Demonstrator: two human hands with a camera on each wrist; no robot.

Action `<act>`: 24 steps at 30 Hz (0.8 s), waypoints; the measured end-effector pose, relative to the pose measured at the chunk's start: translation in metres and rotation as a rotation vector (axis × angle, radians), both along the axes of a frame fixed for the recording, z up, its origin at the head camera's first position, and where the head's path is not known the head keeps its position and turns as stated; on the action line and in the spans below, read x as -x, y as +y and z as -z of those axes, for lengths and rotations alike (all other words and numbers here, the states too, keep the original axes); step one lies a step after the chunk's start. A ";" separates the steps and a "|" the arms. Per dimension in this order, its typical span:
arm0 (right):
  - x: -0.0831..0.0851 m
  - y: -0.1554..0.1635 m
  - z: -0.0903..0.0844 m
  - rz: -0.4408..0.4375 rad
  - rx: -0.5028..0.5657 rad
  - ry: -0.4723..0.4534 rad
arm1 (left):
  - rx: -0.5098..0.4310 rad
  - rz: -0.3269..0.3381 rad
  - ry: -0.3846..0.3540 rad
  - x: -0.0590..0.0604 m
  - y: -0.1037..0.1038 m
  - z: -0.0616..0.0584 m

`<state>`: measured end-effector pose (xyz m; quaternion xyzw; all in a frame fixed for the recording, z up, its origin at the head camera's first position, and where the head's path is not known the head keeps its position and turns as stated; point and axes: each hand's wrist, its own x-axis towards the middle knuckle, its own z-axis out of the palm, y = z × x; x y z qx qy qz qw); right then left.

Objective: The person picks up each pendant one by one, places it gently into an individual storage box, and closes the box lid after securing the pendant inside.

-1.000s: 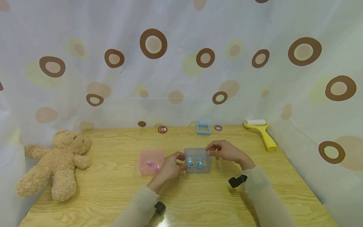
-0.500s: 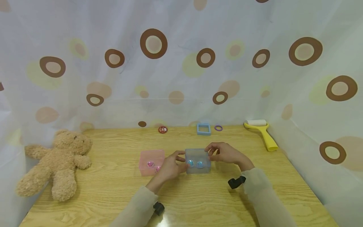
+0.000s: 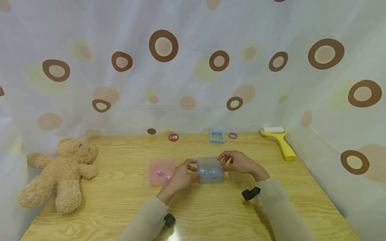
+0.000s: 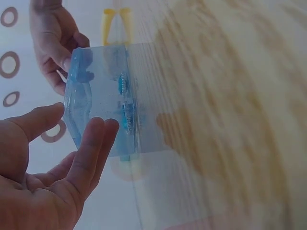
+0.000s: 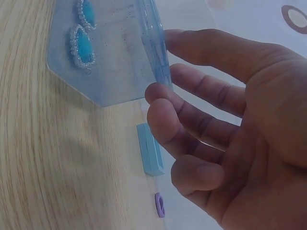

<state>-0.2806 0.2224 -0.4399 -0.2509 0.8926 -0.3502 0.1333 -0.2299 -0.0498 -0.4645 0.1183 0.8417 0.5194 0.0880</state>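
A clear blue plastic box (image 3: 210, 165) sits on the table with its lid down. Two blue gems with beaded silvery borders (image 4: 127, 117) show inside it. My left hand (image 3: 181, 177) is at the box's left side, its fairly straight fingers (image 4: 88, 148) along the side and the thumb (image 4: 45, 117) right at the lid's edge. With curled fingers, my right hand (image 3: 239, 162) holds the box's far right corner, its thumb (image 5: 206, 45) at the lid's edge. Beside my left hand stands a clear pink box (image 3: 156, 169), partly hidden, with pink gems (image 3: 159, 173) inside.
Farther back lie a red round badge (image 3: 173, 137), a light blue square frame (image 3: 216, 137) and a purple ring (image 3: 233, 135). A yellow-handled lint roller (image 3: 283, 144) is at the back right. A teddy bear (image 3: 64, 170) lies on the left. A patterned curtain (image 3: 187, 73) surrounds the table.
My right hand has shifted slightly left onto the box's corner, and the blue box's lid, slightly raised before, is now down. My left hand has hardly moved.
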 end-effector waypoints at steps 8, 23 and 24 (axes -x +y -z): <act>-0.002 0.004 -0.006 0.002 -0.017 0.056 | 0.027 -0.002 0.019 -0.001 -0.005 -0.002; 0.010 0.041 -0.029 0.120 -0.052 0.127 | 0.040 -0.047 0.018 0.005 -0.052 -0.035; 0.010 0.043 -0.030 0.125 -0.052 0.134 | 0.047 -0.059 0.025 0.005 -0.056 -0.038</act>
